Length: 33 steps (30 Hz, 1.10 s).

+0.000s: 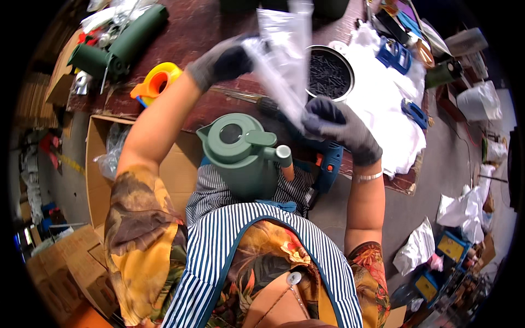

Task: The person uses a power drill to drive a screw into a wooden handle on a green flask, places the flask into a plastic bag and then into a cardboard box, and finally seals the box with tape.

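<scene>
A dark reddish-brown workbench (197, 33) fills the upper part of the head view, with grey floor to the right and brown cartons on the floor to the left. The person wears grey gloves, a floral top and a striped apron.

The left hand (221, 63) is raised over the bench, fingers pinched on one end of a clear plastic bag (284, 60). The right hand (339, 128) is lower and to the right, closed on the bag's other end, so the two hands are apart with the bag stretched slantwise between them. What is inside the bag cannot be told; it is blurred.

Just behind the right hand stands a round metal bowl (331, 74) filled with small dark pieces, likely screws. Right of it lies white cloth (388, 109) with blue handles resting on it.

Below both hands, against the apron, sits a green lidded jug (240, 150) with a spout pointing right; its lid is on, its contents hidden. A blue power tool (328, 161) lies just under the right hand.

Left of the left hand is an orange tape dispenser (158, 82), and farther left a dark green cylinder (131, 38). Below the left forearm an open cardboard box (98, 164) holds crumpled clear plastic.
</scene>
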{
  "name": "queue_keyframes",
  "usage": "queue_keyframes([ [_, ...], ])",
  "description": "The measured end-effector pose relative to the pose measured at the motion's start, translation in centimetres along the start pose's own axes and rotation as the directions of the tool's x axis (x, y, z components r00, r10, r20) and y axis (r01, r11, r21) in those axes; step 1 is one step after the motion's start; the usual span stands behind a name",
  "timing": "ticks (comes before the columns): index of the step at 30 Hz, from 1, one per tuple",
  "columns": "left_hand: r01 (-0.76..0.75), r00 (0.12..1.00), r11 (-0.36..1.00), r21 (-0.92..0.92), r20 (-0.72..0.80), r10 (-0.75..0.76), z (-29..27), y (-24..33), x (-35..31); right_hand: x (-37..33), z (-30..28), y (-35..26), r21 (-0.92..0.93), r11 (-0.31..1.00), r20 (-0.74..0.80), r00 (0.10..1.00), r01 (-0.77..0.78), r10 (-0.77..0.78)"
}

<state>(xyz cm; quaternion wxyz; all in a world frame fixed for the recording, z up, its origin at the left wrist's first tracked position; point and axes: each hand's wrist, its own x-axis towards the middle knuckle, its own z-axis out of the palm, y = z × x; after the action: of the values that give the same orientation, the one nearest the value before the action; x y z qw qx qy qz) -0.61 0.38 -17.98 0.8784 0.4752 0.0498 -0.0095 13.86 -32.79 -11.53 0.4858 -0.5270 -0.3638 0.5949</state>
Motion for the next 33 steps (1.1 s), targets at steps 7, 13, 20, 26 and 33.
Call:
queue_keyframes([
  [7, -0.307, 0.577, 0.811, 0.498, -0.58, 0.575, 10.2, -11.3, -25.9, -2.7, 8.2, 0.4, -0.723, 0.444, 0.22, 0.786, 0.529, -0.578],
  [13, 0.166, 0.975, 0.115, 0.979, -0.181, 0.126, 13.7, -14.4, -29.8, -7.4, 10.3, 14.0, -0.969, -0.039, 0.232, 0.849, 0.243, -0.475],
  [20, -0.11, 0.96, 0.076, 0.991, 0.087, 0.265, 14.6, 3.6, -18.1, -13.1, 15.7, 19.1, -0.944, 0.243, 0.113, 0.91, 0.224, -0.4],
  [26, -0.032, 0.994, -0.159, 0.987, 0.049, 0.099, 16.3, 1.7, -23.5, -14.2, 16.1, 26.0, -0.111, 0.989, -0.339, 0.931, 0.099, -0.131],
  [33, 0.732, 0.183, 0.238, 0.639, -0.521, 0.833, 21.6, 1.6, -62.4, -9.0, 17.8, 13.6, -0.406, 0.9, -0.261, 0.923, 0.16, -0.282],
])
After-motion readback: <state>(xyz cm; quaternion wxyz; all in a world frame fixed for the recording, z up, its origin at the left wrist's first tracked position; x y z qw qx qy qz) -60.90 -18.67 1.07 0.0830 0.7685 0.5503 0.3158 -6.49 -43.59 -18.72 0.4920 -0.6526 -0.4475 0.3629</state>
